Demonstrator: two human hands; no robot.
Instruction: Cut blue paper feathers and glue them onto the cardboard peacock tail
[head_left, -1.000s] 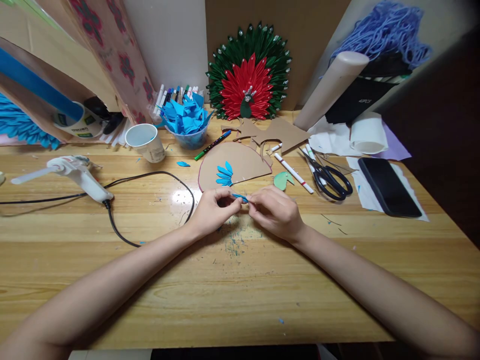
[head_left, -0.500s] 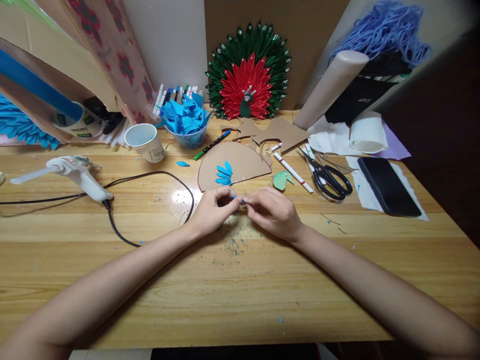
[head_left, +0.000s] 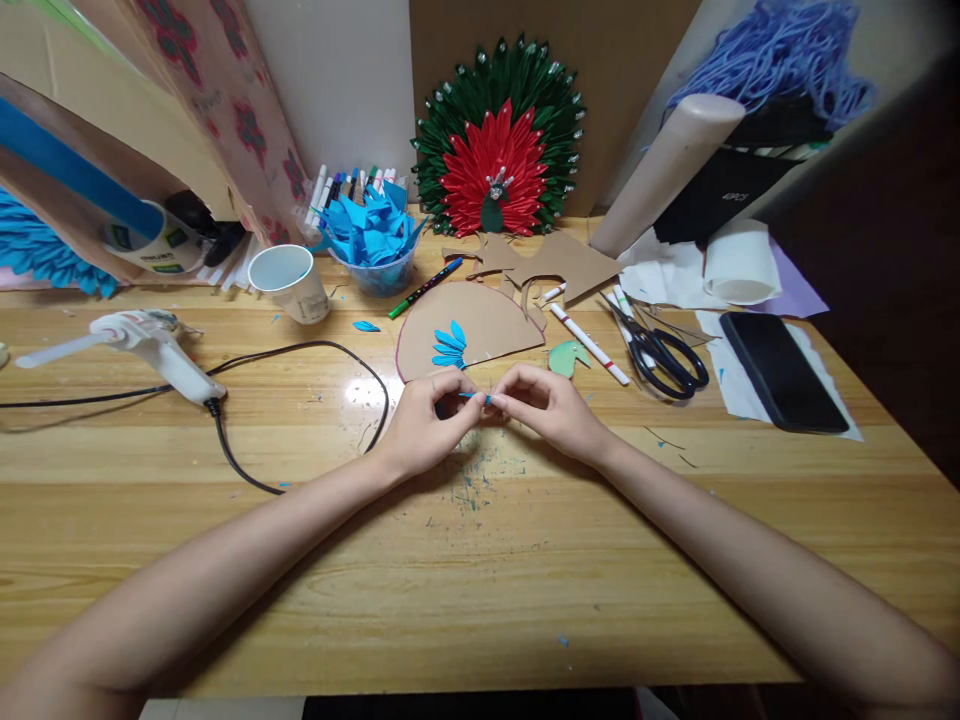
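Note:
My left hand (head_left: 421,425) and my right hand (head_left: 550,405) meet at the middle of the wooden table (head_left: 480,560), fingertips pinched together on one small blue paper piece (head_left: 477,398). Just beyond them lies a brown cardboard half-disc (head_left: 491,320) with a few blue petals (head_left: 449,347) stuck near its lower edge. A plastic bowl of blue paper pieces (head_left: 371,240) stands further back. One loose blue petal (head_left: 366,326) lies on the table left of the half-disc.
A white glue gun (head_left: 146,345) with a black cord (head_left: 300,350) lies at left, a paper cup (head_left: 291,282) behind it. Black scissors (head_left: 660,355), markers (head_left: 589,345), a phone (head_left: 782,370) and paper rolls (head_left: 739,262) sit at right. A red and green paper peacock fan (head_left: 496,140) leans on the back wall.
My right hand has lifted and turned slightly, fingers now pinching the blue piece from above. Both hands have edged a little away from me. Nothing else moved.

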